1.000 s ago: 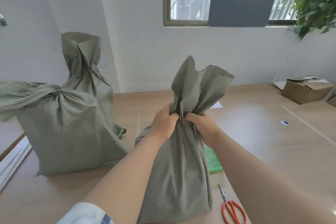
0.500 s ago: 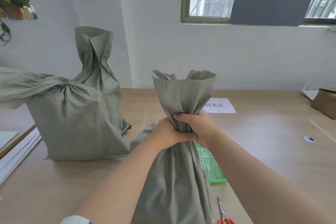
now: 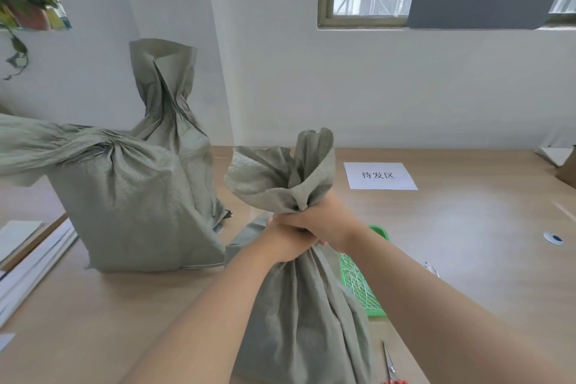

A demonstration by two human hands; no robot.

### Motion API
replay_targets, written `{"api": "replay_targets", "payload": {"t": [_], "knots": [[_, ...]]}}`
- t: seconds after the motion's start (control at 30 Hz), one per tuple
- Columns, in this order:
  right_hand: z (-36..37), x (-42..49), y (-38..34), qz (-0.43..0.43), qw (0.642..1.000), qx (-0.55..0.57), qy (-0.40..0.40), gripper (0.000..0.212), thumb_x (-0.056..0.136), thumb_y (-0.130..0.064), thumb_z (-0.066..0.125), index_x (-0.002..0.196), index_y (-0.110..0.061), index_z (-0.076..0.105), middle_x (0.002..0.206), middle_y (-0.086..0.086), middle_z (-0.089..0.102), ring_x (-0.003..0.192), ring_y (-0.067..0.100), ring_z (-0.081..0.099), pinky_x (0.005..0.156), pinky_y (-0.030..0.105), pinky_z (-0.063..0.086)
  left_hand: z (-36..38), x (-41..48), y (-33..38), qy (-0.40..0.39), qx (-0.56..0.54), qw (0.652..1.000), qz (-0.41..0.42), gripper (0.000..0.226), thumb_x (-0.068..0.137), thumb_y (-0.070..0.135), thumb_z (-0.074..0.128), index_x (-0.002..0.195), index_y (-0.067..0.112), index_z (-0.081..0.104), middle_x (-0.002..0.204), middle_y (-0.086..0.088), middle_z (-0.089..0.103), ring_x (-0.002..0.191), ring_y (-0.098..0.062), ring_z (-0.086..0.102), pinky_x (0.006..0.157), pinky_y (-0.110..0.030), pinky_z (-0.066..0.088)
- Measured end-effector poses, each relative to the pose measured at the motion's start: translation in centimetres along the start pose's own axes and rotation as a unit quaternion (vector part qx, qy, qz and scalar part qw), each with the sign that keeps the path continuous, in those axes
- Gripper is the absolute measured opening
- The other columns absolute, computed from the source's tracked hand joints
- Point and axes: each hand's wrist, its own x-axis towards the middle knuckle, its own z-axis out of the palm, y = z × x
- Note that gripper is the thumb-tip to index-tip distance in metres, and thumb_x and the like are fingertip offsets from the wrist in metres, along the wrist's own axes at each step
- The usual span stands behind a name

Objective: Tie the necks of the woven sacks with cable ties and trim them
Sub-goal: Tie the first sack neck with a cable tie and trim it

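A grey-green woven sack [image 3: 305,315] stands upright in front of me on the wooden table [image 3: 467,243]. Both hands clasp its gathered neck: my left hand [image 3: 282,245] lower, my right hand [image 3: 324,218] just above, with the sack's mouth [image 3: 280,171] flaring out over them. No cable tie is visible on this neck. Behind the sack lies a green tray [image 3: 361,284] of pale cable ties, partly hidden. Orange-handled scissors [image 3: 389,365] lie at the bottom edge, right of the sack.
Two more woven sacks stand at the left: a wide sack [image 3: 134,206] with its neck bent left and a tall sack [image 3: 168,103] behind it. A white paper label [image 3: 378,175] lies mid-table. Flat boards [image 3: 28,259] sit at the left edge, a cardboard box [image 3: 568,168] far right.
My hands have twisted and tightened the neck, and the sack's mouth has gone from standing tall to a squat flare. The view has shifted leftwards and downwards.
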Motion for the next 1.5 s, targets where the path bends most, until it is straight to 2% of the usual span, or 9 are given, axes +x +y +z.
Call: {"api": "replay_targets", "payload": {"t": [0.1, 0.23, 0.43, 0.57, 0.73, 0.9, 1.03, 1.2, 1.5], "knots": [[0.1, 0.8, 0.7, -0.022, 0.996, 0.065, 0.049, 0.029, 0.079, 0.006, 0.073, 0.097, -0.015, 0.069, 0.080, -0.009, 0.073, 0.077, -0.001, 0.068, 0.067, 0.019, 0.056, -0.6, -0.3, 0.1, -0.009, -0.070, 0.998, -0.005, 0.015, 0.083, 0.023, 0.066, 0.076, 0.034, 0.072, 0.077, 0.017, 0.073, 0.094, -0.019, 0.067, 0.088, -0.039, 0.057], [0.6, 1.5, 1.1, -0.004, 0.987, 0.137, 0.087, 0.021, 0.079, 0.005, 0.070, 0.078, -0.012, 0.058, 0.056, -0.005, 0.057, 0.057, 0.012, 0.058, 0.062, 0.030, 0.049, -1.4, -0.8, -0.5, -0.038, -0.150, 0.988, 0.014, 0.049, 0.068, 0.022, 0.090, 0.111, 0.019, 0.067, 0.103, 0.000, 0.076, 0.101, -0.013, 0.071, 0.095, -0.040, 0.056], [1.0, 1.4, 1.3, 0.017, 0.975, 0.183, 0.125, 0.025, 0.077, 0.005, 0.066, 0.071, -0.008, 0.045, 0.057, 0.007, 0.037, 0.046, 0.017, 0.040, 0.057, 0.035, 0.039, -0.5, 0.0, -0.1, -0.016, -0.070, 0.997, -0.009, 0.034, 0.065, 0.045, 0.067, 0.092, 0.025, 0.064, 0.089, -0.003, 0.072, 0.094, -0.022, 0.069, 0.085, -0.047, 0.058], [0.3, 0.9, 1.8, 0.008, 0.978, 0.146, 0.149, 0.016, 0.080, -0.001, 0.074, 0.086, -0.012, 0.065, 0.071, -0.004, 0.064, 0.072, 0.011, 0.063, 0.065, 0.024, 0.051, -0.6, 0.0, 1.6, -0.014, -0.002, 1.000, -0.009, 0.034, 0.080, 0.045, 0.053, 0.101, 0.019, 0.063, 0.094, -0.004, 0.070, 0.095, -0.025, 0.065, 0.087, -0.043, 0.055], [-1.9, -0.2, 3.6, 0.015, 0.979, 0.137, 0.148, 0.038, 0.075, -0.011, 0.083, 0.110, -0.016, 0.069, 0.105, -0.001, 0.075, 0.102, 0.012, 0.069, 0.082, 0.027, 0.056, 0.0, 0.5, 2.5, -0.007, 0.003, 1.000, 0.004, 0.058, 0.071, 0.056, 0.049, 0.121, 0.031, 0.064, 0.112, 0.002, 0.072, 0.106, -0.022, 0.066, 0.094, -0.045, 0.054], [-5.6, -3.0, 7.9, 0.040, 0.994, 0.042, 0.093, 0.038, 0.076, -0.019, 0.085, 0.110, -0.018, 0.069, 0.108, 0.000, 0.074, 0.100, 0.009, 0.068, 0.086, 0.025, 0.055, 0.2, 1.3, 3.0, -0.026, 0.006, 1.000, -0.013, 0.034, 0.070, 0.047, 0.053, 0.087, 0.026, 0.075, 0.090, -0.001, 0.074, 0.091, -0.022, 0.067, 0.088, -0.041, 0.056], [-9.1, -5.8, 13.2, 0.109, 0.983, -0.033, 0.144, 0.047, 0.079, -0.030, 0.083, 0.122, -0.030, 0.063, 0.111, -0.003, 0.069, 0.104, 0.014, 0.065, 0.084, 0.028, 0.053, 0.9, 2.0, 3.8, -0.002, -0.019, 0.999, -0.028, 0.020, 0.076, 0.033, 0.062, 0.059, 0.023, 0.058, 0.071, 0.001, 0.064, 0.078, -0.020, 0.060, 0.075, -0.034, 0.050], [-13.3, -9.5, 19.5, 0.200, 0.951, -0.142, 0.187, 0.052, 0.079, -0.020, 0.080, 0.126, -0.027, 0.060, 0.109, -0.007, 0.066, 0.105, 0.017, 0.062, 0.093, 0.041, 0.053, 1.4, 3.2, 3.7, -0.006, -0.031, 0.999, -0.039, 0.020, 0.074, 0.036, 0.065, 0.072, 0.017, 0.070, 0.083, -0.005, 0.073, 0.086, -0.022, 0.067, 0.083, -0.035, 0.053], [-17.6, -13.9, 27.2, 0.364, 0.872, -0.283, 0.163, 0.061, 0.080, -0.019, 0.070, 0.138, -0.019, 0.051, 0.129, 0.006, 0.062, 0.089, 0.021, 0.060, 0.076, 0.028, 0.045, 2.3, 4.5, 5.1, 0.002, -0.029, 0.998, -0.051, 0.023, 0.084, 0.029, 0.070, 0.104, 0.018, 0.075, 0.103, -0.005, 0.073, 0.100, -0.022, 0.064, 0.088, -0.031, 0.048]]}}
